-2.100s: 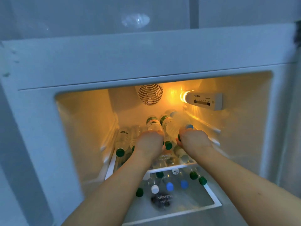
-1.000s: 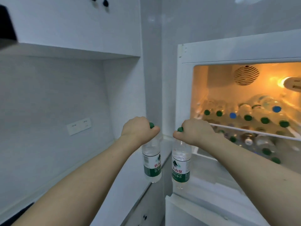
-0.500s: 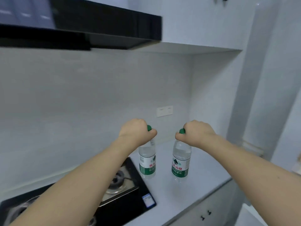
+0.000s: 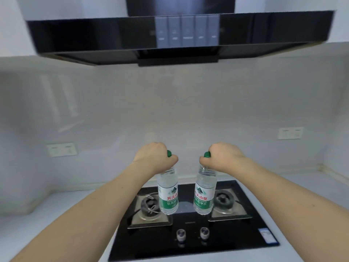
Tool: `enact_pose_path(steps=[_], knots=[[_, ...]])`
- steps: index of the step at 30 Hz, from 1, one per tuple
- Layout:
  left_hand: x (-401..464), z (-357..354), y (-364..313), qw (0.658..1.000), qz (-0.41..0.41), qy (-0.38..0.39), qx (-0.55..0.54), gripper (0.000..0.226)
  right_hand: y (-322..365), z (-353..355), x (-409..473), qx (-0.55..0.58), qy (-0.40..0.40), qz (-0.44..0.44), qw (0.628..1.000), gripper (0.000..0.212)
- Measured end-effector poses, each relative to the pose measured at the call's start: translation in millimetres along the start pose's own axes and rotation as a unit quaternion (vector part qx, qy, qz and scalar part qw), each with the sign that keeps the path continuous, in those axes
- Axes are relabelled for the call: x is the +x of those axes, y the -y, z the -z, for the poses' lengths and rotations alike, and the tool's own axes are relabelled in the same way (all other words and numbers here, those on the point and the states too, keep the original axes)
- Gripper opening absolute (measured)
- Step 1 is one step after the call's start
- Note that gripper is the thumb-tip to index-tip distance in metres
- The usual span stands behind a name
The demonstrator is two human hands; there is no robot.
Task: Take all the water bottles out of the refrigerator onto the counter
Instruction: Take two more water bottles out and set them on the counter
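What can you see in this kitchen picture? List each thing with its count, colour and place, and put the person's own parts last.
water bottles: 2, clear with green caps and green-white labels, hanging above the hob.
gas hob: 1, black, set into the counter.
burners: 2, dark, left and right on the hob.
knobs: 2, silver, hob front.
counter: 1, pale grey, around the hob.
range hood: 1, black, above.
wall sockets: 2, white, left and right wall.
hands: 2, each gripping one bottle's neck.
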State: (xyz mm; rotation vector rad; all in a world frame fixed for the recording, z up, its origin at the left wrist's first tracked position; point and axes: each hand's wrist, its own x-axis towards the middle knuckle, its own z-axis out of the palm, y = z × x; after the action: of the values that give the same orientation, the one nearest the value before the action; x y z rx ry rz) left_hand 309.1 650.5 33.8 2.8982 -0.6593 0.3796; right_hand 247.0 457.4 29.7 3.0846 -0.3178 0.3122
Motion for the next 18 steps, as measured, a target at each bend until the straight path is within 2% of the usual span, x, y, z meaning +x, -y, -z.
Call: enact_pose_path(steps=[8,18], knots=[[-33,13,128,0.996,0.090,-0.002,0.027,0.041,120,-11,26,0.036,0.023,0.067,0.997,0.042],[-18,-27,216,0.987,0.157,0.037,0.008,0.042,199,-53,82,0.042,0.077,0.142,0.986,0.040]])
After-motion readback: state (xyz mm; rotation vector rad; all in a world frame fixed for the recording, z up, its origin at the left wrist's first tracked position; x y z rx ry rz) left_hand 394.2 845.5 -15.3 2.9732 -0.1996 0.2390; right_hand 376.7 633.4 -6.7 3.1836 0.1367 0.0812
